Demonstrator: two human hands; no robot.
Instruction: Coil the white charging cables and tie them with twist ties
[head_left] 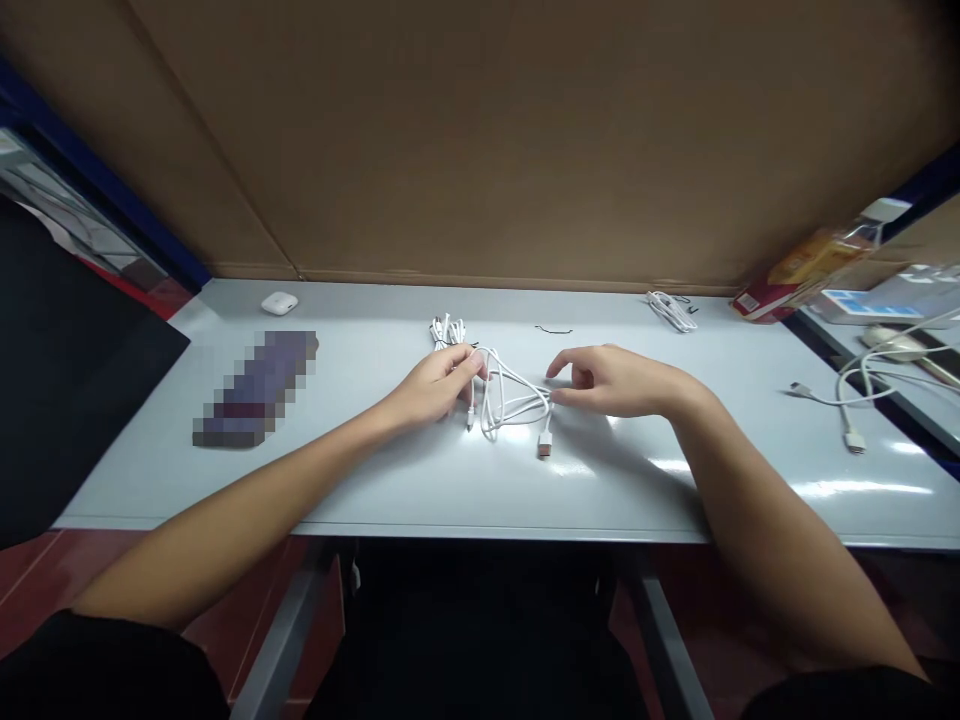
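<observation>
A loosely looped white USB cable [501,405] lies in front of me on the grey table. Its USB plug [545,444] points toward the table's front edge, and its smaller plug [471,418] hangs down beside my left fingers. My left hand [439,385] pinches the left side of the loops between thumb and fingers. At the loops' right side is my right hand [611,380], thumb and index finger apart; the thumb tip is at the cable, and whether it touches cannot be told. Just behind my left hand lie tied white cable bundles [448,331], partly hidden by it.
A thin black tie [553,330] and another coiled white cable [671,311] lie toward the back. A white earbud case [279,303] and a blurred-out object [255,390] are on the left. At right are a bottle [817,260] and loose white cables [847,400]. A cardboard wall [480,140] stands behind.
</observation>
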